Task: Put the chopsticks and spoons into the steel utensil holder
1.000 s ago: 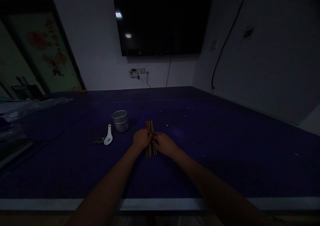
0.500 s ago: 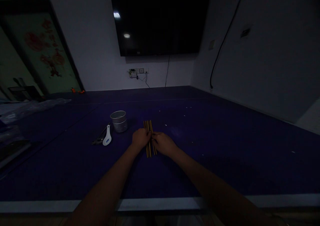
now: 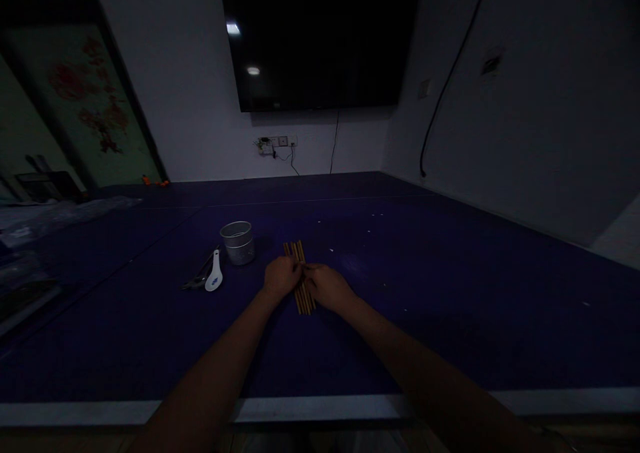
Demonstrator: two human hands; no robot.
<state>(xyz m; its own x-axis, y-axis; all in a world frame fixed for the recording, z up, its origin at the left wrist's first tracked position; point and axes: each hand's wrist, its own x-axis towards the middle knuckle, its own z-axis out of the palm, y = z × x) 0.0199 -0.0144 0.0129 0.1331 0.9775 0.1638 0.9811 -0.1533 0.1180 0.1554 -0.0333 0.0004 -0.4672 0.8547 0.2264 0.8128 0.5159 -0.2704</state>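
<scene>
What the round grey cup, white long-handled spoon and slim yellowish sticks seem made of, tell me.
Cup: probably satin metal, by its sheen and thin rim. Spoon: likely glazed ceramic, smooth with a blue motif; plastic is possible. Sticks: perhaps wood or bamboo, by colour; finish unclear in dim light.

A dim room. A wide purple tabletop (image 3: 460, 293) with a pale front edge (image 3: 320, 409) reaches a greyish wall (image 3: 170, 79), where a large black screen (image 3: 320, 46) shows two bright reflections (image 3: 253, 71). Below it are wall sockets (image 3: 283, 141); at left, a greenish panel (image 3: 60, 46) bears red decorations (image 3: 70, 81).
</scene>
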